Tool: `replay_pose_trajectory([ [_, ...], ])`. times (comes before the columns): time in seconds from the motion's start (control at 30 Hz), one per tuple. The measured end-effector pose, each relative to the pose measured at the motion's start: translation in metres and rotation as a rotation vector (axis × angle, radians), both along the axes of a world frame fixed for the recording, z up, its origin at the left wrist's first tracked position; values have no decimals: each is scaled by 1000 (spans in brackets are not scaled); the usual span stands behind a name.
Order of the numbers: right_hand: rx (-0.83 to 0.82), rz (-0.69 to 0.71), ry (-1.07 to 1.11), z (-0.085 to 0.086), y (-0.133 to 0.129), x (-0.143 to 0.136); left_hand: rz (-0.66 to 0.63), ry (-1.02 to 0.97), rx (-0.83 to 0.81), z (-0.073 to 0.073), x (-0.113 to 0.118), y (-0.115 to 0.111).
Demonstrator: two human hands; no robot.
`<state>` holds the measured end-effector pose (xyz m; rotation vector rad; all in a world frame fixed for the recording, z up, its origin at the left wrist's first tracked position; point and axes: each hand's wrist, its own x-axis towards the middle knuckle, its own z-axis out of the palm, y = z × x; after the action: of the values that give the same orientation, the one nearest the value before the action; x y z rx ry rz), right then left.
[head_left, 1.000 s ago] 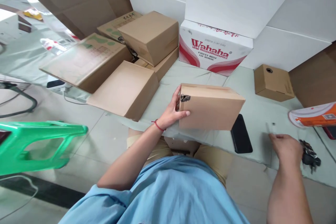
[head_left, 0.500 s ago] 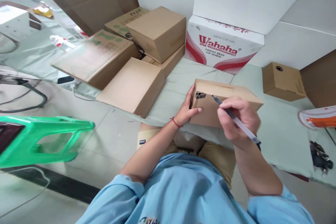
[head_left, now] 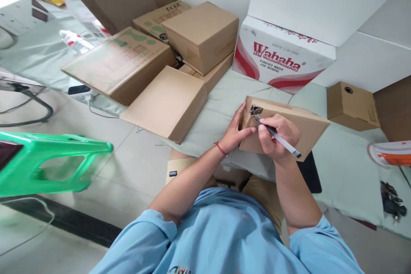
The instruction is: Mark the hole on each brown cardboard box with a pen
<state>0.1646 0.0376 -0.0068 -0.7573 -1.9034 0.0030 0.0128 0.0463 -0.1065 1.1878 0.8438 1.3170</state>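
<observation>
A brown cardboard box [head_left: 305, 126] rests tilted on the covered table before me. My left hand [head_left: 236, 135] grips its left end, thumb on the near face and fingers along the side. In my right hand [head_left: 278, 136] is a pen [head_left: 285, 143] with a whitish barrel and dark tip, pinched in a writing hold. The pen's tip is at the box's upper left corner, just below a black scribbled patch [head_left: 256, 110]. Whether the tip touches the cardboard I cannot tell for certain.
Several cardboard boxes [head_left: 165, 102] stand to the left, some stacked. A white and red Wahaha carton [head_left: 279, 58] is behind the box. A small box [head_left: 351, 107] and keys [head_left: 393, 201] are on the right. A green stool [head_left: 54, 158] stands at the lower left.
My right hand has moved left with the pen, bringing the tip close to the black patch. A flat black object now shows behind my right forearm. The view has shifted slightly.
</observation>
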Motion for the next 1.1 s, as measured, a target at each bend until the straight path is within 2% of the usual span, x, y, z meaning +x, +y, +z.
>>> replay_pose_trajectory([
  [0.27, 30, -123, -82, -9, 2, -1, 22, 9, 14, 1, 0, -3],
  [0.37, 63, -179, -49, -10, 3, -3, 12, 10, 7, 4, -1, -3],
  [0.5, 112, -175, 15, -10, 2, -4, 6, 23, -3, 5, -1, -4],
  [0.7, 68, -240, 63, -13, -1, -1, 17, 19, 7, 3, 0, -5],
  [1.1, 91, -100, 33, -6, 2, 0, 15, 53, 20, 0, -1, -3],
])
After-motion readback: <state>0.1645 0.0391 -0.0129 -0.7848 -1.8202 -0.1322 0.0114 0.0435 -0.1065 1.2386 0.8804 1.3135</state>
